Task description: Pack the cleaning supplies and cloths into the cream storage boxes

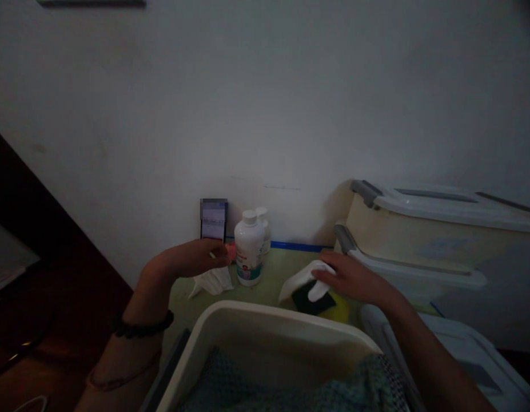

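Your left hand [200,256]: fingers bent, in front of the upright dark phone [213,223]; whether it pinches anything, cannot tell. Below it: crumpled white tissue [214,281], on the desk [271,293]. Beside its fingertips: small pink item [232,252], partly hidden.

Next, rightward: white round-shouldered bottle with printed label [249,252], upright, capped. Behind it: second white bottle [266,226], partly hidden.

Foreground, centre: cream plastic tub [269,312], grey-green patterned cloth [333,396] within. Its raised rim stands between you and the desk items; reaching the cloth calls for clearing that rim.

Right of the bottles: pale, smooth white item [299,278], exact kind unclear, grasped by your right hand [354,277] over a flat dark green pad [311,298]. Keeping it level with the pad calls for a steady grip. Yellow item [339,310], just beside the pad.

Far right: stacked cream lidded boxes [419,229] with grey latches, crowding the right arm's outward room.
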`<control>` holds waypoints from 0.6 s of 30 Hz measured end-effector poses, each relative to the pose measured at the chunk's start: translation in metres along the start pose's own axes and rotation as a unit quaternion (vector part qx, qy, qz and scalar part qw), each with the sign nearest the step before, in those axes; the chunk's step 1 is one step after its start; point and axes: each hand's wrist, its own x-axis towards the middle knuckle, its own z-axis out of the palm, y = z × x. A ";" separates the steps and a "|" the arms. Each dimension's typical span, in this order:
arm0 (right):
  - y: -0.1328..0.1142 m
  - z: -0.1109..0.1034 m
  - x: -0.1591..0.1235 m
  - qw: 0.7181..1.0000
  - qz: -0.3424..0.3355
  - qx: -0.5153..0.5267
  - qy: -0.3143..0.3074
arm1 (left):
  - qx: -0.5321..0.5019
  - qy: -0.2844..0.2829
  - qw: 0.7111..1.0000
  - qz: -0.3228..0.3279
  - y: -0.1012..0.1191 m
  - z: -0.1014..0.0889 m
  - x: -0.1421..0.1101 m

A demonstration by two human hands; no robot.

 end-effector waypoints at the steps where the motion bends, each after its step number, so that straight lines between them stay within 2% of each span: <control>1: -0.002 0.000 0.001 1.000 0.003 0.005 0.012 | -0.002 0.000 1.000 0.000 0.000 0.000 0.000; 5: -0.006 0.000 0.003 0.998 0.009 0.031 0.060 | -0.004 0.009 1.000 -0.009 -0.001 0.000 0.000; 10: -0.005 0.003 0.004 0.994 0.005 0.072 0.087 | -0.008 0.017 1.000 0.002 -0.003 -0.001 0.000; 18: -0.012 -0.005 0.003 0.979 0.030 0.123 0.160 | -0.006 -0.001 1.000 0.001 -0.002 -0.001 0.000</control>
